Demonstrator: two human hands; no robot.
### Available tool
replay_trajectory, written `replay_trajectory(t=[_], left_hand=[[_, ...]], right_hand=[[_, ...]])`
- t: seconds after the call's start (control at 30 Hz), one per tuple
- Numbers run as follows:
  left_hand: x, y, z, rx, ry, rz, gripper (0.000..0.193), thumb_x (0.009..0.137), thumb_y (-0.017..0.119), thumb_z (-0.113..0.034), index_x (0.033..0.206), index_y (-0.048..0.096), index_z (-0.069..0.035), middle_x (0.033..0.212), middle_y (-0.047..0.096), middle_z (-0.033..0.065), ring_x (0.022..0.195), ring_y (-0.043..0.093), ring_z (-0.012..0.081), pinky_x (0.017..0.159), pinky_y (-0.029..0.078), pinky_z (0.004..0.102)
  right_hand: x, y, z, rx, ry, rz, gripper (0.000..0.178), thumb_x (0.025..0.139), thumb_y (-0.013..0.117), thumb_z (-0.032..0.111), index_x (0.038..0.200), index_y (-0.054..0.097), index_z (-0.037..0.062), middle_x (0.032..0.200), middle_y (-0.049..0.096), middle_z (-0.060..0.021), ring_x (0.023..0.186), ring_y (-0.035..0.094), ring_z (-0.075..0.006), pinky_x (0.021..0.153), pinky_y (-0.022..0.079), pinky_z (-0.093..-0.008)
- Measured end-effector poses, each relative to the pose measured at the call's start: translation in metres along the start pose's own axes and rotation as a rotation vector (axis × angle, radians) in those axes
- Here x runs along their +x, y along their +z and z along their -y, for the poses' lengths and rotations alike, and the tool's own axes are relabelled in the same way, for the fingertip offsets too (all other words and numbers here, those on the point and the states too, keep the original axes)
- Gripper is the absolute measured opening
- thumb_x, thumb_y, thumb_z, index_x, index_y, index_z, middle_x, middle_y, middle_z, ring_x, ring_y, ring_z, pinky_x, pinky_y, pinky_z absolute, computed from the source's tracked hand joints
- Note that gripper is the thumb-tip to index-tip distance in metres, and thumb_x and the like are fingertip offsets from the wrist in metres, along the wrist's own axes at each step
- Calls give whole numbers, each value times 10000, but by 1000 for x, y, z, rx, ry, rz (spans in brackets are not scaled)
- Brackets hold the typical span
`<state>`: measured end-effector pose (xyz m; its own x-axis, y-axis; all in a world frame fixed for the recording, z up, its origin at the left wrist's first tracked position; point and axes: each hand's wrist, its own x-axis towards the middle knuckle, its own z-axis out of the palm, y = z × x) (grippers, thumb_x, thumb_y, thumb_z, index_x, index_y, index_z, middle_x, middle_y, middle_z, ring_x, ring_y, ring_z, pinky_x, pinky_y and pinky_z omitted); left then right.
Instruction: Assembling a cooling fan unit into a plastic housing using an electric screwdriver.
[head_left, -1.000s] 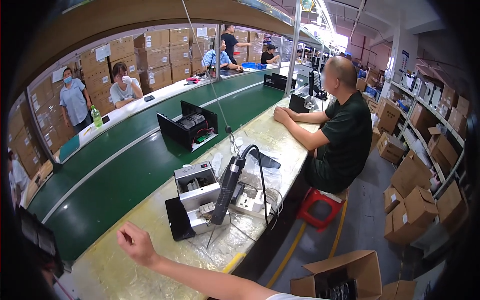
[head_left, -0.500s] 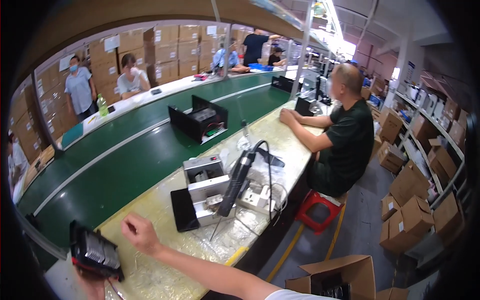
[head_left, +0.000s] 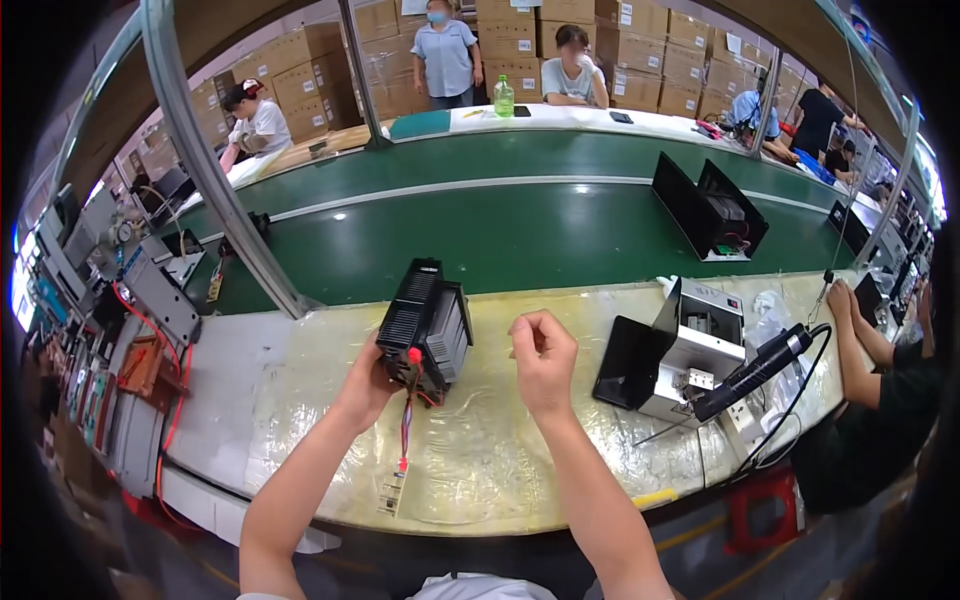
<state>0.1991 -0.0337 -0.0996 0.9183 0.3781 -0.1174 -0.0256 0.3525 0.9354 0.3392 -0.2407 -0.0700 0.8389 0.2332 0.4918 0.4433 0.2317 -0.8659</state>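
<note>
My left hand (head_left: pixel 367 388) grips a black electronic unit (head_left: pixel 410 315) with ribbed sides and grey metal fins, tilted over the film-covered bench (head_left: pixel 470 470). From its near end, by a red cap or plug (head_left: pixel 414 355), a bundle of coloured wires (head_left: pixel 406 430) hangs to a small circuit board (head_left: pixel 393 492). My right hand (head_left: pixel 545 355) is closed, thumb against curled fingers, to the right of the unit and apart from it. Whatever it holds, if anything, is hidden. Further right are an electric screwdriver (head_left: pixel 755 372), an open metal box (head_left: pixel 705 335) and a black panel (head_left: pixel 630 362).
Beyond the bench runs a green conveyor (head_left: pixel 480 240) carrying a black open housing (head_left: pixel 712 215). A metal post (head_left: pixel 215 170) rises at the left. A seated co-worker's arms (head_left: pixel 865 345) rest at the right. A red stool (head_left: pixel 765 510) stands below, and stacked cartons (head_left: pixel 640 40) line the back.
My view has swung left, bringing the unit to the middle. The unit in my left hand now stands more upright, its wires and board in sight. My right hand stays closed.
</note>
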Motion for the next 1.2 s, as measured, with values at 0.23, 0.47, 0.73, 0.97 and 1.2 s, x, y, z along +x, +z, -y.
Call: replay_trajectory(t=[0.23,0.47,0.73,0.97,1.2], left_hand=[[-25,30,-23,569,733,-411,337,959,582,-58,1289,541,2,1304,573,102,1005,600,163,901,479,314],[-48,67,-30,883,887,-175,407,854,667,49,1253,623,-18,1240,638,124,992,646,217,718,507,266],[-51,-23,-24,832,756,-29,105,939,594,28,1038,628,30,959,605,61,823,570,131,720,459,256],[-37,-74,-20,1039,827,-223,62,906,615,35,965,632,44,858,564,92,778,569,193,692,445,290],[-39,-52,-5,1302,856,-262,87,871,638,16,955,654,32,830,553,130,772,584,272,697,453,349]], right_hand=[[-14,5,5,-63,241,389,202,970,629,123,1078,698,-34,863,709,-48,735,633,-77,649,509,-223],[-43,38,7,-130,233,675,267,979,621,163,1187,677,6,922,738,-127,873,701,-149,788,553,-327],[-62,98,-28,176,176,692,268,901,623,32,1167,631,2,819,648,-65,676,583,-110,621,489,-274],[-66,105,-32,140,51,642,291,881,605,9,1169,565,18,857,595,-46,626,523,-101,580,451,-265],[-66,96,-23,125,41,652,279,871,587,2,1145,539,25,852,549,-35,620,483,-90,568,427,-258]])
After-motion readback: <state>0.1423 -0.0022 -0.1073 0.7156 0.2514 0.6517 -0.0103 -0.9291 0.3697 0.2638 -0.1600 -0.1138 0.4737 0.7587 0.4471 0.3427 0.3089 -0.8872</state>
